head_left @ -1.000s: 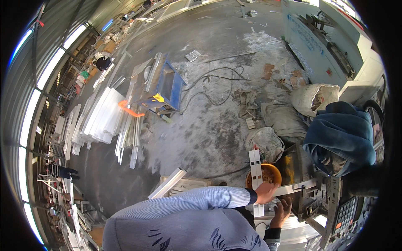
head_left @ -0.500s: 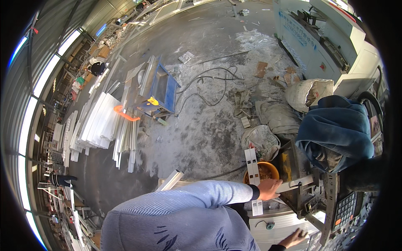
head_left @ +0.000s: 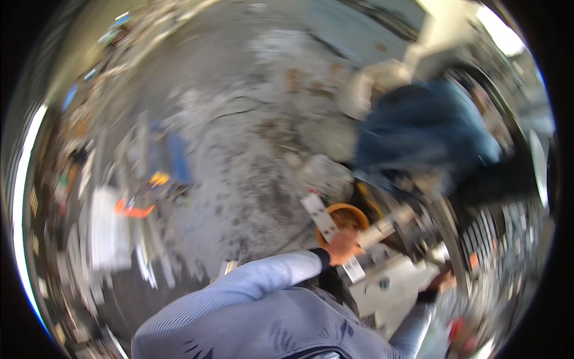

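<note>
My left hand (head_left: pixel 345 246) reaches across to the left end of a pale bar (head_left: pixel 382 227) that runs into a metal machine (head_left: pixel 421 233). Motion smears its fingers, so I cannot make out whether they grip the bar. A white strip with dark holes (head_left: pixel 320 215) passes behind that hand, over an orange bucket (head_left: pixel 353 215) with brownish contents. My right hand (head_left: pixel 443 281) is beside the machine's lower right edge, its fingers too blurred to read. Below and between the hands lies a white surface (head_left: pixel 382 299) with a small dark-teal tape measure (head_left: pixel 384 284) on it.
A dark blue cloth bundle (head_left: pixel 424 131) covers something right of the bucket. Pale sacks (head_left: pixel 327 176) lie beyond it. At the left are white profiles (head_left: pixel 110 230) and a blue metal stand (head_left: pixel 173 158). A dark keypad (head_left: pixel 478 239) sits at the right.
The whole view has swung to the right and blurred. My right hand has moved up toward the machine's edge, with more of its forearm showing. My left hand stays by the pale bar's end.
</note>
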`<state>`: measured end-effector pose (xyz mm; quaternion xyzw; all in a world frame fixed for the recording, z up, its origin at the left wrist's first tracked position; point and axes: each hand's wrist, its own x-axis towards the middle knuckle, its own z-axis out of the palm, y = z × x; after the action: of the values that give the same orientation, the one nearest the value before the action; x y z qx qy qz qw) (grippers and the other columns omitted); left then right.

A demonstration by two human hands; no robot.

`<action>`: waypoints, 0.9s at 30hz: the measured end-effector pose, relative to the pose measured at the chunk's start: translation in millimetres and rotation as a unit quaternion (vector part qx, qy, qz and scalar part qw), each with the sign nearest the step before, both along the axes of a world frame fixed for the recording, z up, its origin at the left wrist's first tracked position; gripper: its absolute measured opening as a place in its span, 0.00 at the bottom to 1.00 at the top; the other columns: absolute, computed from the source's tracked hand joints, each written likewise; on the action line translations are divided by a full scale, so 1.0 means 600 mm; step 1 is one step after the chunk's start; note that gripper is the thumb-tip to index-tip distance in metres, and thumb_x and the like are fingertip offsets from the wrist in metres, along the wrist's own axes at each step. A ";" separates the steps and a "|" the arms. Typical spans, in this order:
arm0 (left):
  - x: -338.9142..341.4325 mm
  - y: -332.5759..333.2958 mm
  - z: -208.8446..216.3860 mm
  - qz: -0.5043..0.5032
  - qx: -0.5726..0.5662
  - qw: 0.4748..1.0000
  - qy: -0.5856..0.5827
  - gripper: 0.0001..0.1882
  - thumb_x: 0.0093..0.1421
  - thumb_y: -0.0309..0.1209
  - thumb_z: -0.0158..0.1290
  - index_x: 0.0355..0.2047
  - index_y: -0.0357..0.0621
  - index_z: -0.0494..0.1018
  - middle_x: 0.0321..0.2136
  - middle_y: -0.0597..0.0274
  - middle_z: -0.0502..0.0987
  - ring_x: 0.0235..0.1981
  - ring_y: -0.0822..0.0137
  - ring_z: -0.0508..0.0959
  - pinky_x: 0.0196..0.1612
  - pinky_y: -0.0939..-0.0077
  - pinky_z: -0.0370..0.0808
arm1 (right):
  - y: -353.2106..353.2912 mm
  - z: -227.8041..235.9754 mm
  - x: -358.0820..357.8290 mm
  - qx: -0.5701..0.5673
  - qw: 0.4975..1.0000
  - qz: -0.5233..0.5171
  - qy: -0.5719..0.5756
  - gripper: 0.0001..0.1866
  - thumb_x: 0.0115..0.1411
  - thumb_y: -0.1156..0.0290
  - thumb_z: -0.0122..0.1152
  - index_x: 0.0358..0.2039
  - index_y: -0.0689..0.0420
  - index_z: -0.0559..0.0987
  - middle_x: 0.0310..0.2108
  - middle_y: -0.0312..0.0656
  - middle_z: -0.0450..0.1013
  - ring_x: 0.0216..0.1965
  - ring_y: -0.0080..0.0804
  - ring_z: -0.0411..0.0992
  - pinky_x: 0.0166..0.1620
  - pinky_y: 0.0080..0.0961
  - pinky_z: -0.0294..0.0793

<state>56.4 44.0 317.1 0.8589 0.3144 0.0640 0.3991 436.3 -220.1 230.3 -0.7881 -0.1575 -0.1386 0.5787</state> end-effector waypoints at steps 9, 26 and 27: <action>0.006 0.007 -0.023 0.015 0.027 0.999 -0.015 0.26 0.58 0.39 0.68 0.50 0.36 0.73 0.38 0.43 0.82 0.42 0.40 0.80 0.43 0.53 0.77 | 0.063 0.033 -0.087 -0.127 0.989 -0.017 -0.073 0.15 0.68 0.67 0.55 0.48 0.60 0.82 0.48 0.49 0.81 0.51 0.49 0.77 0.57 0.43 0.73; 0.051 0.023 0.014 0.001 -0.020 1.000 -0.016 0.20 0.59 0.35 0.67 0.43 0.35 0.72 0.33 0.42 0.81 0.39 0.37 0.79 0.40 0.49 0.74 | 0.107 -0.037 -0.154 -0.307 0.942 0.131 0.019 0.32 0.76 0.52 0.37 0.75 0.51 0.56 0.74 0.43 0.57 0.75 0.41 0.53 0.76 0.43 0.48; 0.052 0.024 0.018 0.002 -0.030 0.999 -0.032 0.20 0.59 0.35 0.67 0.44 0.35 0.72 0.33 0.43 0.81 0.39 0.37 0.79 0.40 0.50 0.74 | 0.106 -0.042 -0.159 -0.352 0.929 0.112 -0.026 0.31 0.76 0.53 0.37 0.75 0.51 0.56 0.74 0.43 0.57 0.75 0.41 0.53 0.76 0.43 0.48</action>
<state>87.8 58.2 328.1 0.8434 0.3049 0.0821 0.4347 341.0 -156.6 205.0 -0.9145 -0.2989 -0.0291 0.2712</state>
